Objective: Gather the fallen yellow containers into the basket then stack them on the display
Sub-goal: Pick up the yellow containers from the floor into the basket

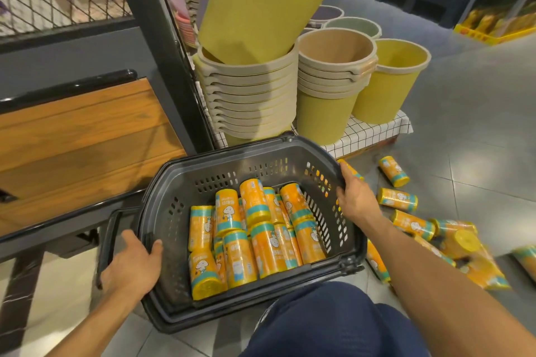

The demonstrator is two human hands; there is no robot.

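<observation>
A dark grey shopping basket [185,182] sits on the floor in front of me. Several yellow containers [255,235] with teal bands lie inside it. My left hand [132,266] grips the basket's near-left rim, thumb over the edge. My right hand [355,197] grips the right rim. More yellow containers [397,200] lie scattered on the grey floor to the right of the basket, some in a pile [452,240] by my right forearm.
Stacked yellow and beige buckets [252,90] stand on a checked low platform [371,133] just behind the basket. A wood-panelled black shelf unit [81,130] is to the left. My knee in dark blue [324,324] is below the basket. Yellow shelving [499,17] stands far right.
</observation>
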